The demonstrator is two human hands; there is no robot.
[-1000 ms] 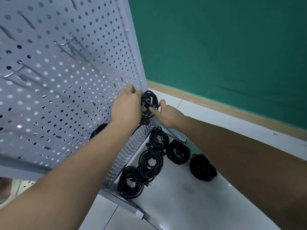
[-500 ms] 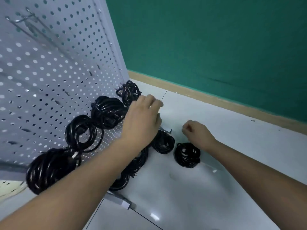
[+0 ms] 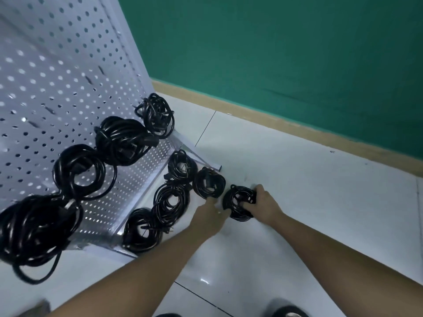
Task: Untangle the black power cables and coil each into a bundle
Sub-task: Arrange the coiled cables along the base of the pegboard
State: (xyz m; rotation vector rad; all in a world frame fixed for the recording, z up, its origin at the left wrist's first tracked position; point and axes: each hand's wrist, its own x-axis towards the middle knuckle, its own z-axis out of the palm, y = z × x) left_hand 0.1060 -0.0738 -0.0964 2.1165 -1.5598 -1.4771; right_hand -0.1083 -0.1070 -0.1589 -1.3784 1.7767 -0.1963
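Observation:
A coiled black power cable bundle (image 3: 238,203) lies on the white tiled floor. My right hand (image 3: 263,203) grips its right side with curled fingers. My left hand (image 3: 209,216) reaches to the bundle's left edge; it is blurred and its fingers cannot be made out. Several more coiled black cable bundles hang on the white pegboard rack (image 3: 57,83), among them a small one at the rack's far corner (image 3: 158,115). Several other bundles lie on the floor along the rack's foot, the nearest (image 3: 207,183) just left of the gripped one.
The rack's metal base bar (image 3: 196,155) juts onto the floor behind the bundles. A green wall (image 3: 297,53) with a tan skirting runs across the back. Bare white tiles spread to the right. A dark shoe tip (image 3: 286,312) shows at the bottom edge.
Both hands left the pegboard, where a small bundle now hangs, and dropped to the floor. My right hand took hold of the rightmost floor bundle; my left hand came down beside it.

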